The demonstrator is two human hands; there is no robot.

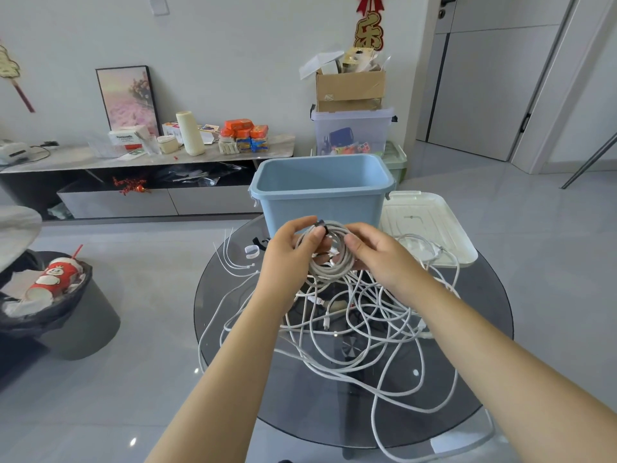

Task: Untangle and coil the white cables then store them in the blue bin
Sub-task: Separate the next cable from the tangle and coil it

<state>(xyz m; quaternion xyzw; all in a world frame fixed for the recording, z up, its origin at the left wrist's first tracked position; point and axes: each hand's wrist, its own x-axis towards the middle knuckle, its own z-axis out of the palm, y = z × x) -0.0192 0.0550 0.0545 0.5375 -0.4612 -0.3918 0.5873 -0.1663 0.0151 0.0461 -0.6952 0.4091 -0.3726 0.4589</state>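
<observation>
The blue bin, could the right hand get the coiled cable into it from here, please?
Probably yes: the blue bin stands open-topped just behind the coiled cable, which both the right hand and left hand hold, nothing between.

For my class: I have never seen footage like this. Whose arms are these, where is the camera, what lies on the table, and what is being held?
There is no machine here. The camera sits on a person's head and looks forward and down, so the two bare arms reaching in from the bottom are the wearer's own. The left hand and right hand together hold a coiled white cable, with a dark strap at the top of the coil. They hold it above a round glass table. On the table lie a tangle of loose white cables, some white zip ties, an open blue bin and, beside it, a white lid. The inside of the bin that shows holds nothing.
</observation>
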